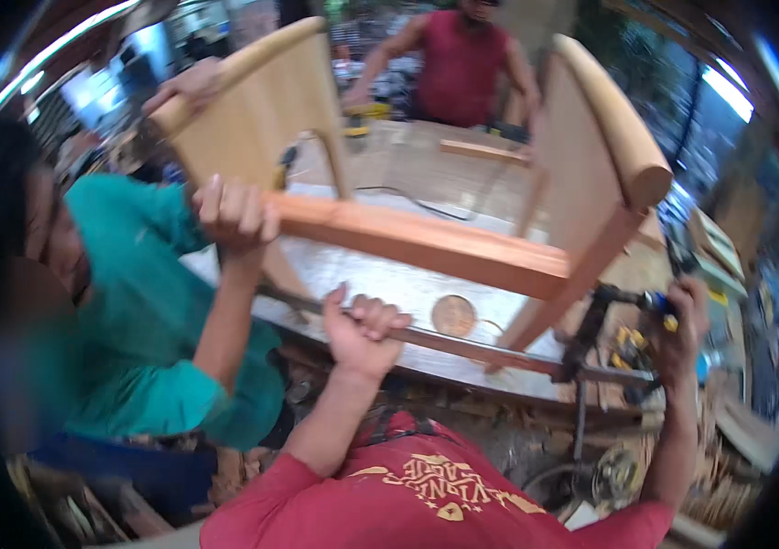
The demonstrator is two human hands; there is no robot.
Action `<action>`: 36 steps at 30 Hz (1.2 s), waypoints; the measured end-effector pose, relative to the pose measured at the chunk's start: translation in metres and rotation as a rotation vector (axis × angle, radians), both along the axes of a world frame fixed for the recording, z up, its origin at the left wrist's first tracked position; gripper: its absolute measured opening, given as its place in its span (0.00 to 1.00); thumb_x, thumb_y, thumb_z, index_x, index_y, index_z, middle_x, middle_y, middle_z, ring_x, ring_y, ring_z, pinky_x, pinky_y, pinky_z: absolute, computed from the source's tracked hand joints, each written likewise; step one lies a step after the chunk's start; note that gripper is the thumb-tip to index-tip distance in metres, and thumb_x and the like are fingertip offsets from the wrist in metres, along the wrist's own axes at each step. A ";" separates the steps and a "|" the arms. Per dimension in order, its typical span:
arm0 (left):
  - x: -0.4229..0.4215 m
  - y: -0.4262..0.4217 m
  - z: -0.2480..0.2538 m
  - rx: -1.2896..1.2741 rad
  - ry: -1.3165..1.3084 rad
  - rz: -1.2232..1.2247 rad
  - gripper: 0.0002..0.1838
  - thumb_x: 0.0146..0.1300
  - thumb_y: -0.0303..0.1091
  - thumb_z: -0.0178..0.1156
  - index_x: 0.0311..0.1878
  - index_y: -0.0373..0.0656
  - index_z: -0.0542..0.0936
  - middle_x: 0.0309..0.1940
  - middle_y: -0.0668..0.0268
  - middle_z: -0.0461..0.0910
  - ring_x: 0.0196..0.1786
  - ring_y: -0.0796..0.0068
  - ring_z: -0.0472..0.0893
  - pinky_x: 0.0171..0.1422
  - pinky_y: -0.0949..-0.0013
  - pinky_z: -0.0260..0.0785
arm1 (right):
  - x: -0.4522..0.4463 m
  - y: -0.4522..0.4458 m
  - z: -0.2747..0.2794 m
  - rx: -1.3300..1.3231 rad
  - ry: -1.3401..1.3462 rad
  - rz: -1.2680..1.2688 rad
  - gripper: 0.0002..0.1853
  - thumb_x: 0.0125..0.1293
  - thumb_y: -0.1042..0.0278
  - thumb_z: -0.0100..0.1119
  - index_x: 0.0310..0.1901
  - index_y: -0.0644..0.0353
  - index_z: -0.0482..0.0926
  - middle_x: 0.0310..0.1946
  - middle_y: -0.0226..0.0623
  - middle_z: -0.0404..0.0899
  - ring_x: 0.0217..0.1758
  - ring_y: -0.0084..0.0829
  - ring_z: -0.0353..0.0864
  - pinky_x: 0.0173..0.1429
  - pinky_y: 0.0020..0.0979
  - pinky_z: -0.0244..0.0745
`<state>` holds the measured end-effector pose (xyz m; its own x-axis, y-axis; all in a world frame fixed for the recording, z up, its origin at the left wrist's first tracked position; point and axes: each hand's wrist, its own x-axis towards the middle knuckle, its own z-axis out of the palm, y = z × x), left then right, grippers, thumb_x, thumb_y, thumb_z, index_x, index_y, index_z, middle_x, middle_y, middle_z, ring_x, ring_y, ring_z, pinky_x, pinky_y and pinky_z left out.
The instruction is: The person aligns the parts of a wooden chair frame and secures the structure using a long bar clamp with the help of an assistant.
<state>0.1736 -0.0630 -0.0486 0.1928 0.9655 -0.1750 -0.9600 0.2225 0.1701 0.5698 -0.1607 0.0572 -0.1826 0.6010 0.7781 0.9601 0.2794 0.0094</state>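
Note:
My left hand is closed around the long metal bar of a bar clamp, which runs along the near side of a wooden furniture frame. At the clamp's right end, my right hand is closed on the blue-ended screw handle. The clamp's dark head sits beside the lower right leg. A reddish wooden rail joins the left curved-top side panel and the right side panel.
On the left, a person in a teal shirt has one hand on the rail and another on the left panel. Across the table stands a person in red. A loose wooden strip, a cable and a round wooden disc lie there.

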 end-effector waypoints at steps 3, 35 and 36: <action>-0.007 0.003 0.001 0.067 -0.078 -0.037 0.26 0.66 0.52 0.49 0.12 0.52 0.65 0.07 0.75 0.53 0.13 0.79 0.54 0.33 0.66 0.60 | -0.012 0.003 0.003 0.037 -0.044 -0.020 0.22 0.42 0.89 0.63 0.41 0.59 0.71 0.38 0.43 0.70 0.38 0.44 0.72 0.39 0.39 0.70; 0.008 0.000 0.007 0.171 -0.061 -0.067 0.27 0.64 0.54 0.50 0.11 0.51 0.66 0.06 0.74 0.55 0.14 0.77 0.56 0.33 0.66 0.59 | -0.001 -0.018 -0.014 -0.112 0.027 -0.202 0.20 0.50 0.80 0.57 0.47 0.59 0.78 0.45 0.42 0.76 0.53 0.46 0.71 0.63 0.43 0.62; 0.011 0.000 0.005 0.166 -0.075 -0.069 0.27 0.64 0.54 0.51 0.11 0.51 0.67 0.06 0.74 0.55 0.14 0.77 0.56 0.33 0.66 0.59 | -0.003 -0.017 -0.016 -0.010 0.036 -0.282 0.22 0.52 0.78 0.58 0.52 0.57 0.77 0.50 0.43 0.74 0.57 0.46 0.69 0.65 0.43 0.60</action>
